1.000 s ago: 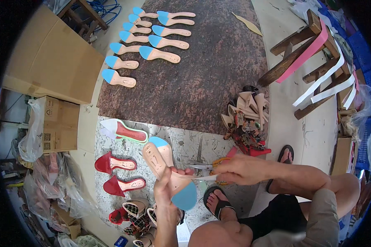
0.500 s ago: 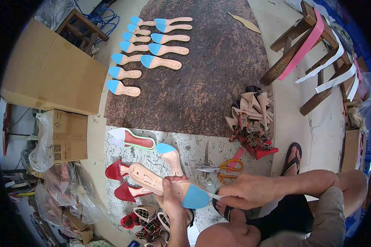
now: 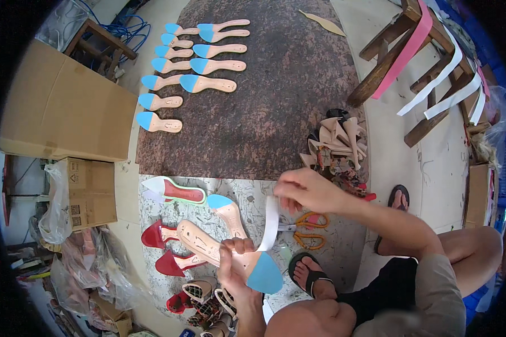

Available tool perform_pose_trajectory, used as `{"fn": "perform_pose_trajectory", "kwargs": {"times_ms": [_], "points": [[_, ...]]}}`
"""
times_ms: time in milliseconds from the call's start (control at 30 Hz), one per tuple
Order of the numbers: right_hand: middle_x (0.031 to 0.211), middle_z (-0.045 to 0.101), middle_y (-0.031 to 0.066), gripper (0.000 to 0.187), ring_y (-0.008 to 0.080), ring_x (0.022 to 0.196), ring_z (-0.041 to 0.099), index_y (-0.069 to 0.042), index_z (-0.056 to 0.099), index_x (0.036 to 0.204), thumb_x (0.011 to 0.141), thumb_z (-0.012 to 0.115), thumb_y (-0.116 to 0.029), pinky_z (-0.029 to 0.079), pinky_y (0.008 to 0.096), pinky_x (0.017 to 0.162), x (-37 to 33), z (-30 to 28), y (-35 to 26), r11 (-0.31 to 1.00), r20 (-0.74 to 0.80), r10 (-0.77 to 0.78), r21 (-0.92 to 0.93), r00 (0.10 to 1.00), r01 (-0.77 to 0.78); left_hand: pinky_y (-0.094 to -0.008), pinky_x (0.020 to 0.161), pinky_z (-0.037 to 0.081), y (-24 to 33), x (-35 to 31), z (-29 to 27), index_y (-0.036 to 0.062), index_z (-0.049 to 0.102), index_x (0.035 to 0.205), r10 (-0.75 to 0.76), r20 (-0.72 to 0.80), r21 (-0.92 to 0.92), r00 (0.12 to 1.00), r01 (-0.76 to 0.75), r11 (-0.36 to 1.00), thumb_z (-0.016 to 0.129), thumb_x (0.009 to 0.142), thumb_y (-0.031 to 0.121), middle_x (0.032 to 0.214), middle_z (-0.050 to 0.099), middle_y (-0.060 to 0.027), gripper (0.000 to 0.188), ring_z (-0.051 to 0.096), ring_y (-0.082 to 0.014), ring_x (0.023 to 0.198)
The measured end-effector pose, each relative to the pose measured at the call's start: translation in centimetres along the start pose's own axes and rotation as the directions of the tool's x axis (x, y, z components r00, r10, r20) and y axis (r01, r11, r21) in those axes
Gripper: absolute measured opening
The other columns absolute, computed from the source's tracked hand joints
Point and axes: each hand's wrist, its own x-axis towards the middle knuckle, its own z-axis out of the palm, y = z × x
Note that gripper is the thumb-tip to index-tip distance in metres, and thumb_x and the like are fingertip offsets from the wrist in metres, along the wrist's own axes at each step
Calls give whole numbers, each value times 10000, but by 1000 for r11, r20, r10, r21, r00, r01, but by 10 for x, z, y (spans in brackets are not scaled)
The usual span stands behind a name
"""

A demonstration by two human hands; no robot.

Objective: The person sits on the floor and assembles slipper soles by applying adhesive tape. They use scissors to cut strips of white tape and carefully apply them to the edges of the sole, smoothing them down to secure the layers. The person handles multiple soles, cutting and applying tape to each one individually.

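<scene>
A mottled brown mat (image 3: 287, 95) covers the far floor, blue-toed insoles lying on its left part. The wooden stool (image 3: 380, 73) at upper right is cut off by the top edge. Nearer the person, a stained white sheet (image 3: 254, 195) lies below the working hands.

The held insole (image 3: 248, 259) is above that sheet, near the person's knee. Its long axis slants across the view: the beige heel end points left and away, the blue toe right and toward the body. The left hand (image 3: 234, 276) grips it at the waist, thumb over the visible face and fingers curled round the far edge, hiding the middle; its underside is out of sight.

The right hand (image 3: 299, 188), raised beyond the toe, pinches the upper end of a white strip (image 3: 271, 222); its fingertips are hard to make out. The strip runs down to the insole's edge beside the left fingers; whether it is fastened there cannot be told. Behind it, the orange-handled scissors (image 3: 299, 227) point left, their blade tips hidden.
</scene>
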Motion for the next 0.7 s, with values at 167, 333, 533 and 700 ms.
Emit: {"fn": "perform_pose_trajectory", "kwargs": {"times_ms": [167,333,533,700], "points": [[880,655,216,355,348,797,683,10,505,1057,833,680,-203,561,424,676,-56,87,137,540,-192,79,-817,978,-204,-326,826,407,7,4,-1,72,557,965,104,-104,-18,989,-107,994,566,987,289,846,479,-38,219,476,-201,878],[1118,606,257,671,368,999,655,-18,354,1299,765,745,-127,561,426,757,-79,98,151,710,-55,258,-667,965,-227,-403,932,521,2,16,-19,5,523,1000,168,-75,-252,983,-181,951,528,997,189,908,562,-99,184,589,-238,958],[1186,575,101,829,191,1051,591,-86,251,1467,817,765,-99,505,312,836,-94,81,150,846,185,171,476,968,-240,-431,977,538,-7,36,-21,-48,527,1039,162,-47,-336,986,-168,927,501,1003,175,974,615,-159,227,624,-292,1023],[1168,526,53,784,127,1050,515,-69,303,1462,843,776,-158,454,286,872,-91,83,90,861,311,94,452,946,-234,-501,1061,442,-13,42,-5,-22,558,1127,79,-56,-465,995,-96,880,465,1018,247,1027,641,-174,305,566,-341,1170]]}}
